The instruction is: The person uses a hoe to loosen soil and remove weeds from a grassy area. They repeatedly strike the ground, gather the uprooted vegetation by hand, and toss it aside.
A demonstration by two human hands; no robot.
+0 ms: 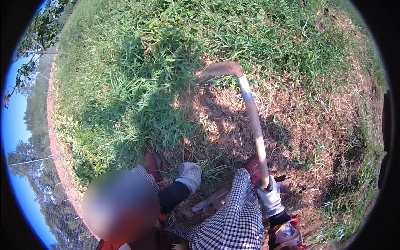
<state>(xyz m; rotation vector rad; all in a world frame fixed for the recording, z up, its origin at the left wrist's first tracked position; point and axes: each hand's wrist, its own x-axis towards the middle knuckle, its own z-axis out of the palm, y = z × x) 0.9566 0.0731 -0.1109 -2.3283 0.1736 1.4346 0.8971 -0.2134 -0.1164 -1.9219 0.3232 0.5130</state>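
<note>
From my end I see the right hand [270, 197], in a pale grey glove, closed around the lower end of a long-handled sickle [253, 116]. Its fingers are wrapped about the wooden handle, leaving only a short stub at the grip. The handle runs forward from this hand, leaning slightly to its left, up to a silvery collar [245, 86]. Beyond the collar, well ahead of the hand, the curved blade [221, 69] bends left, its tip at the edge of the uncut grass [154, 98].

The left hand [190, 176], in a whitish glove, is well apart from the sickle, to the left of the right hand and a little farther forward. I make it out as loosely curled, low near the ground, just beside a green tuft [213, 167] on its right. I cannot tell whether its fingers hold any of the blades.

Just left of the left hand I see a dark red boot [153, 166]; a second boot [252, 167] is near the right hand, ahead and to its left. Black-and-white checked cloth [239, 208] lies between the two hands, and dry straw-strewn soil [300, 137] spreads ahead of the right one.
</note>
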